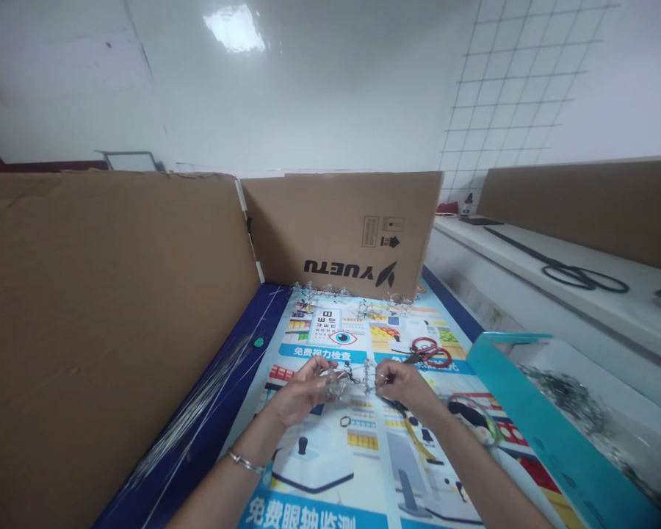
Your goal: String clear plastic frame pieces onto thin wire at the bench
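My left hand [304, 391] is closed, thumb and fingers pinching a clear, glittery beaded wire piece [338, 385]. Across from it, my right hand [401, 385] has its fingers pressed together at the right end of the same piece, where small clear beads [369, 375] stand in a row. Exactly which strand the right fingers grip is too small to make out. Just below the right hand lie pliers with yellow handles [416, 435], partly covered by it. Red-handled scissors [434, 353] rest beyond that hand. A small dark ring [346, 422] lies below the piece.
Thin wires [198, 408] lie along the left, near a small green object [258, 342]. More beaded pieces [360, 308] sit at the back, before a cardboard panel [330, 228]. At right stands a teal-edged box [551, 426] holding wire; black scissors [578, 277] lie on the white ledge.
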A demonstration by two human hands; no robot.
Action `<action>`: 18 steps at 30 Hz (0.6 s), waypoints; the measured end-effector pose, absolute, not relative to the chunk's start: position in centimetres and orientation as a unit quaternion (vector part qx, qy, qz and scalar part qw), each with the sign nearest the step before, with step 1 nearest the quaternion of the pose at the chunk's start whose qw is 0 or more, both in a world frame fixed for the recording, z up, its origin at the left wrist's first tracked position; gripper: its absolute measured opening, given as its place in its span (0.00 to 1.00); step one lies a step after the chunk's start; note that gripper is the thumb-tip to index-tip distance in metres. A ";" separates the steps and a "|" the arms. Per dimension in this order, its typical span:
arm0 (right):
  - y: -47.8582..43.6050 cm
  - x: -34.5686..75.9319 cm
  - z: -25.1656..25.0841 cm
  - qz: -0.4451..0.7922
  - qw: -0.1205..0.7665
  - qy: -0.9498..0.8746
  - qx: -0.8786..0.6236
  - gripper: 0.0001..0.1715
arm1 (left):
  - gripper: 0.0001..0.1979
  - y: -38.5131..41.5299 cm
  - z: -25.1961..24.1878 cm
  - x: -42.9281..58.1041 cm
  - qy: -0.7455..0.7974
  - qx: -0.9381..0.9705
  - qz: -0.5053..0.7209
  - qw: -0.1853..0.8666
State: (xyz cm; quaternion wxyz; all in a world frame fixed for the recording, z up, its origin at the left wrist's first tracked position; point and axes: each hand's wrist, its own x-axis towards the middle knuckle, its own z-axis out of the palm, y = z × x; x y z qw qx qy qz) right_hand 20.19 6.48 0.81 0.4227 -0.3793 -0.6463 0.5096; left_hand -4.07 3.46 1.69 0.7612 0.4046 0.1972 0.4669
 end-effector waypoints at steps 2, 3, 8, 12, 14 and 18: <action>6.5 20.1 0.8 0.520 0.421 -0.641 -0.377 0.08 | 0.14 3.5 1.7 -4.0 0.200 0.407 0.466 0.759; 6.5 20.1 0.8 0.524 0.420 -0.638 -0.376 0.08 | 0.14 3.5 1.7 -4.0 0.204 0.409 0.466 0.757; 6.3 20.0 1.0 0.545 0.416 -0.627 -0.369 0.08 | 0.13 3.9 1.3 -4.4 0.241 0.428 0.459 0.741; 6.3 20.0 1.0 0.553 0.418 -0.618 -0.370 0.09 | 0.13 4.3 0.8 -5.0 0.258 0.442 0.447 0.733; 6.4 20.1 0.8 0.559 0.417 -0.613 -0.371 0.10 | 0.14 4.4 0.7 -5.4 0.267 0.444 0.450 0.727; 6.8 20.2 0.4 0.574 0.411 -0.598 -0.379 0.12 | 0.16 4.7 0.5 -5.8 0.286 0.437 0.465 0.715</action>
